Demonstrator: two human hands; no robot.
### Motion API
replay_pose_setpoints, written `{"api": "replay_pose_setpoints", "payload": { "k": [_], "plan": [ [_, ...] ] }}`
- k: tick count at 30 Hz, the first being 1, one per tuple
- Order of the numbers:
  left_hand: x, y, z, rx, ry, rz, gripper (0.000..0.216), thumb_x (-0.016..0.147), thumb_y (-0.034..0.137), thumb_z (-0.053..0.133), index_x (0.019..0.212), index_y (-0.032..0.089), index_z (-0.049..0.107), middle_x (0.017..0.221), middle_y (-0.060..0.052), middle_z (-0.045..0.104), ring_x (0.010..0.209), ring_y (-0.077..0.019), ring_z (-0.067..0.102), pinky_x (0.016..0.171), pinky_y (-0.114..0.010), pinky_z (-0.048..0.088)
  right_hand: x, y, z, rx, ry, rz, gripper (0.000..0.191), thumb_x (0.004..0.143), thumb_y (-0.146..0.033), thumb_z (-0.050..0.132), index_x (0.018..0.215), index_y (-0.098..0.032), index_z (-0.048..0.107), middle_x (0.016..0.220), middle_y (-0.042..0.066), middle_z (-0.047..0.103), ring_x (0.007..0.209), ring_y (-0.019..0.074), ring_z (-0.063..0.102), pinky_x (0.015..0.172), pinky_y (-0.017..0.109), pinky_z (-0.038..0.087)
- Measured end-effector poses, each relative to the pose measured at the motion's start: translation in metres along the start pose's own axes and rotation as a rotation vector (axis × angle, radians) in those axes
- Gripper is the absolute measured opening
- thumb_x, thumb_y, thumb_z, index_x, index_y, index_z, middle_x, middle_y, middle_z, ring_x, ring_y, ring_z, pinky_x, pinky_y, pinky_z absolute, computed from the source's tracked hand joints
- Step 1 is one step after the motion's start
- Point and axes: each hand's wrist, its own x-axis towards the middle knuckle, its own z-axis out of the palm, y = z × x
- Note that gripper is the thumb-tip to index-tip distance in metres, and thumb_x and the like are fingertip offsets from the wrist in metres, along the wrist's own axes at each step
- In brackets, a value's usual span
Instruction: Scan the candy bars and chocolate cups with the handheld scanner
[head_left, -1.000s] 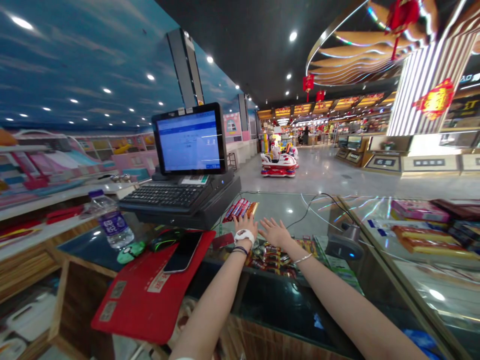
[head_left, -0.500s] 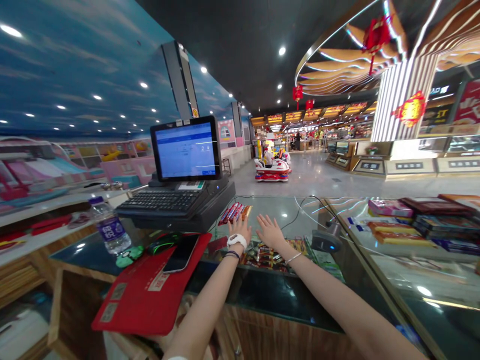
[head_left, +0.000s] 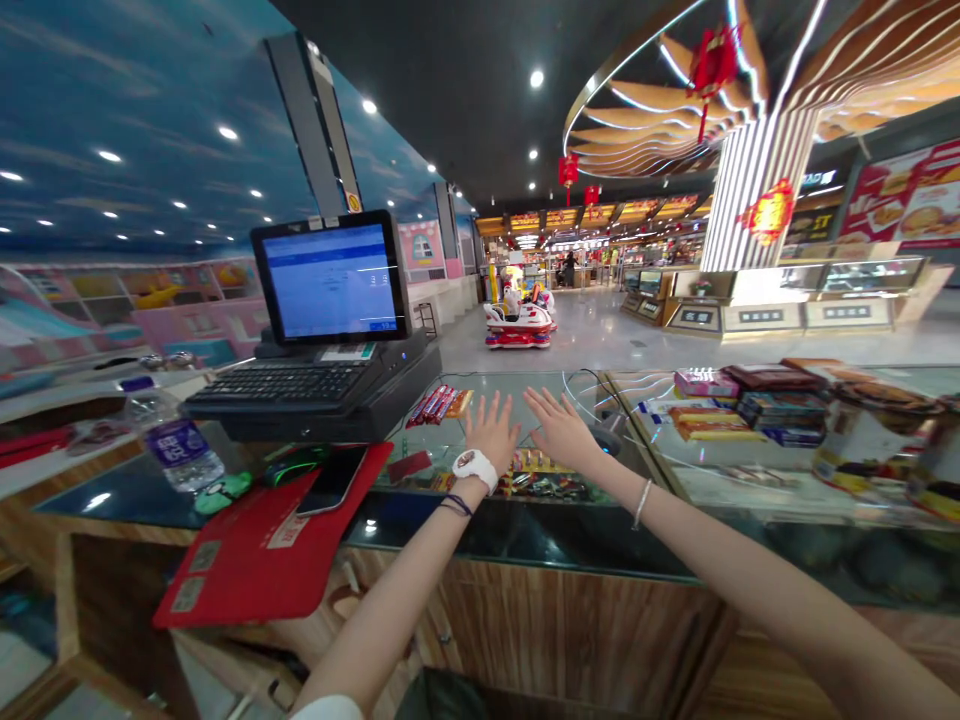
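Both my hands reach out over the glass counter [head_left: 420, 525], fingers spread. My left hand [head_left: 493, 438], with a white watch at the wrist, holds nothing; it is nearest to a few wrapped snack bars [head_left: 435, 406] lying on the glass. My right hand [head_left: 561, 432], with a thin bracelet on the wrist, is likewise bare, close to a small dark device on a stand [head_left: 611, 435] that it partly hides. I cannot tell whether the palms touch the glass. Below them, small packaged goods [head_left: 544, 485] show through the counter top.
A screen [head_left: 330, 282] and keyboard [head_left: 277, 387] stand at left. Nearby are a water bottle [head_left: 176, 445], a mouse [head_left: 295, 464] and a phone [head_left: 333, 480] on a red mat [head_left: 255, 575]. Boxed snacks [head_left: 776, 385] and jars [head_left: 870, 435] line the right counter. A toy ride [head_left: 519, 322] stands beyond.
The view has turned to the right, bringing jars into sight on the right counter. My right hand has moved right over the small device; both hands stay spread.
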Motion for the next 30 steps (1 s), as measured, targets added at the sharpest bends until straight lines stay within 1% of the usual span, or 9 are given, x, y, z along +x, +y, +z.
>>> {"api": "replay_pose_setpoints", "payload": {
  "k": [5, 12, 16, 20, 25, 30],
  "plan": [
    [-0.002, 0.05, -0.006, -0.055, 0.001, 0.133, 0.058, 0.1, 0.043, 0.029, 0.155, 0.025, 0.027, 0.163, -0.005, 0.027, 0.151, -0.0309, 0.019, 0.123, -0.057, 0.013, -0.045, 0.045, -0.019, -0.03, 0.029, 0.071, 0.068, 0.09, -0.026, 0.041, 0.156, -0.016, 0.026, 0.163, 0.007, 0.025, 0.151, 0.0264, 0.019, 0.123, 0.051, 0.015],
    [-0.006, 0.125, -0.007, -0.093, -0.017, 0.36, 0.056, 0.101, 0.044, 0.029, 0.154, 0.024, 0.031, 0.161, -0.005, 0.031, 0.15, -0.0297, 0.021, 0.123, -0.057, 0.013, -0.105, 0.11, -0.034, -0.112, 0.057, 0.223, 0.065, 0.091, -0.027, 0.041, 0.155, -0.017, 0.029, 0.161, 0.007, 0.029, 0.15, 0.0261, 0.023, 0.122, 0.051, 0.018],
    [-0.005, 0.163, 0.004, -0.112, 0.017, 0.493, 0.056, 0.1, 0.043, 0.033, 0.152, 0.023, 0.034, 0.16, -0.006, 0.033, 0.149, -0.0294, 0.024, 0.123, -0.057, 0.015, -0.131, 0.143, -0.041, -0.181, 0.076, 0.294, 0.064, 0.091, -0.027, 0.042, 0.154, -0.016, 0.031, 0.16, 0.01, 0.033, 0.149, 0.0271, 0.027, 0.119, 0.052, 0.024],
    [-0.001, 0.197, 0.018, -0.129, 0.039, 0.578, 0.055, 0.1, 0.043, 0.035, 0.15, 0.022, 0.038, 0.159, -0.006, 0.035, 0.149, -0.0301, 0.026, 0.123, -0.058, 0.017, -0.151, 0.174, -0.041, -0.249, 0.133, 0.332, 0.064, 0.09, -0.025, 0.044, 0.153, -0.017, 0.033, 0.157, 0.012, 0.038, 0.145, 0.0286, 0.034, 0.117, 0.055, 0.028],
    [0.01, 0.231, 0.033, -0.128, 0.031, 0.632, 0.054, 0.099, 0.042, 0.038, 0.149, 0.021, 0.04, 0.158, -0.007, 0.036, 0.148, -0.0307, 0.028, 0.123, -0.057, 0.018, -0.168, 0.204, -0.041, -0.262, 0.114, 0.405, 0.063, 0.088, -0.024, 0.045, 0.15, -0.014, 0.037, 0.156, 0.013, 0.039, 0.144, 0.0296, 0.036, 0.116, 0.054, 0.029],
    [0.028, 0.254, 0.05, -0.138, -0.01, 0.641, 0.054, 0.098, 0.039, 0.039, 0.148, 0.017, 0.043, 0.158, -0.01, 0.036, 0.148, -0.0309, 0.028, 0.123, -0.057, 0.017, -0.177, 0.225, -0.042, -0.25, 0.072, 0.46, 0.063, 0.088, -0.023, 0.047, 0.15, -0.014, 0.037, 0.156, 0.013, 0.038, 0.145, 0.0287, 0.034, 0.117, 0.053, 0.028]
  ]
}}
